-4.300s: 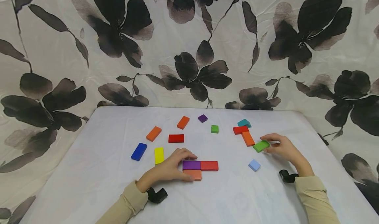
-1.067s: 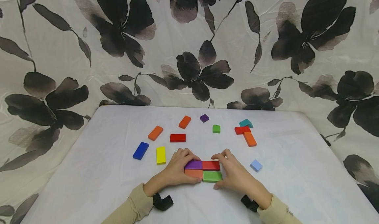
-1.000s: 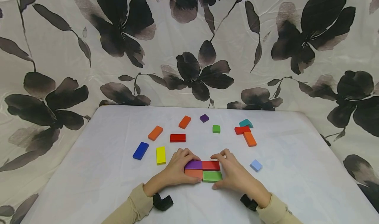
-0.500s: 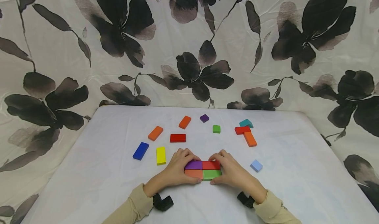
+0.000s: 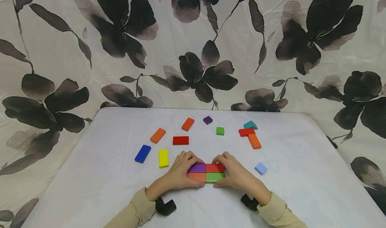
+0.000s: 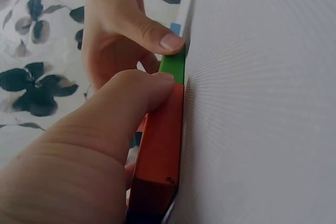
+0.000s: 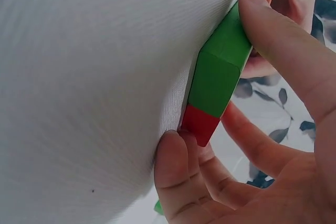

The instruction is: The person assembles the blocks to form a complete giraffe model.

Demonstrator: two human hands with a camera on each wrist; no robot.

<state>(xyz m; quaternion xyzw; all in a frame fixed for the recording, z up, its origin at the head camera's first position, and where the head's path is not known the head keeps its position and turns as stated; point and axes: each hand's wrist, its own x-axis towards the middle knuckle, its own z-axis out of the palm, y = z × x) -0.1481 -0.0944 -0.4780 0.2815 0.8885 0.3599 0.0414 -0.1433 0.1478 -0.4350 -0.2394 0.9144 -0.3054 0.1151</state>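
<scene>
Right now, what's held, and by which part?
Left hand grips purple oblong block (far side), orange oblong block (near side); right hand, red oblong block (far side), green oblong block (near side).

- Centrally, we see a purple block [image 5: 197, 168], a red block [image 5: 214, 168], an orange block [image 5: 196, 176] and a green block [image 5: 215, 177].
- Around them we find a blue bar [image 5: 142, 154], a yellow bar [image 5: 164, 158], two red bars [image 5: 180, 140], three orange bars [image 5: 157, 135], a teal piece [image 5: 250, 124], a light blue cube [image 5: 260, 168], a small green cube [image 5: 220, 131] and a small purple piece [image 5: 207, 120].
- Our worktop [image 5: 96, 187] is white, the sleeves [image 5: 132, 206] beige, the wrist cameras [image 5: 166, 207] black.
- Behind, we see an off-white backdrop [image 5: 241, 37] with black-and-grey flowers [image 5: 202, 93].
</scene>
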